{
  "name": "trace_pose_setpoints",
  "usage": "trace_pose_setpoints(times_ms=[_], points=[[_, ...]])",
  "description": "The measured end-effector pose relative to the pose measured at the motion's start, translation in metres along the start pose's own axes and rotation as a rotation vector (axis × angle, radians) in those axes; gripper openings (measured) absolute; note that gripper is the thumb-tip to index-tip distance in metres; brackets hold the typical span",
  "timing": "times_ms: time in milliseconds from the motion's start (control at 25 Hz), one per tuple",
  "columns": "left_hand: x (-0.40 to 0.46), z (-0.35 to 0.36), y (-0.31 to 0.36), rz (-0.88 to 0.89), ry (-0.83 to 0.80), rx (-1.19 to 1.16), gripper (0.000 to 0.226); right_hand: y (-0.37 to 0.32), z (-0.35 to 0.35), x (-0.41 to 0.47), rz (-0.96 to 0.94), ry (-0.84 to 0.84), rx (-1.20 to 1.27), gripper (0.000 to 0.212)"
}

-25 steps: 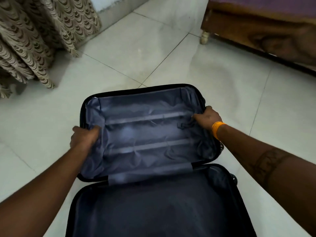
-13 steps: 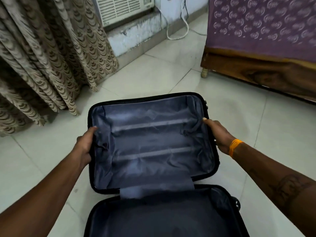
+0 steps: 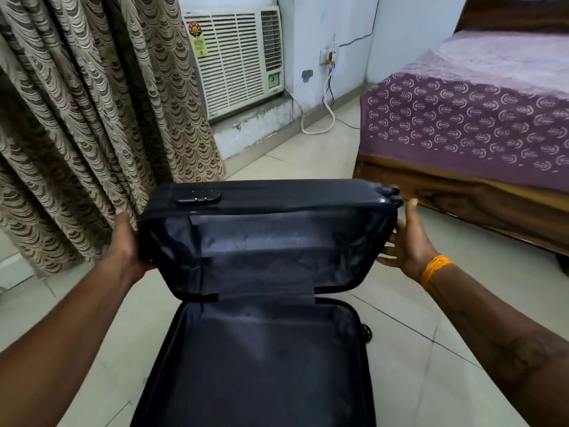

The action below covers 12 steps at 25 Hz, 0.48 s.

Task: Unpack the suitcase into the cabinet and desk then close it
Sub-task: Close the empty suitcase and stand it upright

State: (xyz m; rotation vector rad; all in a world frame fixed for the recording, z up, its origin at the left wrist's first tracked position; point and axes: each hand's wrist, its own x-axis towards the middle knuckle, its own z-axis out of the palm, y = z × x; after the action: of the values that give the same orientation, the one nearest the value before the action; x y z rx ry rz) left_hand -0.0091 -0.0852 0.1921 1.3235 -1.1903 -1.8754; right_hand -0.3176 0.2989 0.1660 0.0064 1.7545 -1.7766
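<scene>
Black suitcase [image 3: 261, 349] open on floor [image 3: 415, 334], lid [image 3: 277, 235] raised upright. Left hand [image 3: 126, 245] grips lid's left edge. Right hand [image 3: 406, 241] flat, fingers straight, against lid's right edge.

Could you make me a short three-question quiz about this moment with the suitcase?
1. True or false: the near half of the suitcase holds folded clothes.
2. Which hand wears the orange wristband? A) left hand B) right hand
3. What stands directly behind the raised suitcase lid, on the left: the patterned curtain or the bed?

Key
1. False: only dark lining shows inside.
2. B: the right hand, its fingers straight beside the lid's edge; the left hand holds the lid's other side.
3. The patterned curtain; the bed is to the right, the window air conditioner between them.
</scene>
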Motion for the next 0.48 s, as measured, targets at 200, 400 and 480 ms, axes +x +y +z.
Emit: trace_pose_setpoints(times_ms=[200, 400, 480], points=[[-0.015, -0.038, -0.014, 0.059, -0.054, 0.036, 0.041, 0.017, -0.005, -0.032, 0.095, 0.012, 0.089, 0.088], [-0.007, -0.097, -0.059, 0.05, -0.044, 0.132, 0.022, 0.052, -0.012, -0.051, 0.212, -0.021, 0.226, 0.091], [-0.008, -0.119, -0.077, 0.009, -0.031, 0.17, 0.021, 0.069, -0.02, -0.063, 0.266, -0.061, 0.184, 0.086]])
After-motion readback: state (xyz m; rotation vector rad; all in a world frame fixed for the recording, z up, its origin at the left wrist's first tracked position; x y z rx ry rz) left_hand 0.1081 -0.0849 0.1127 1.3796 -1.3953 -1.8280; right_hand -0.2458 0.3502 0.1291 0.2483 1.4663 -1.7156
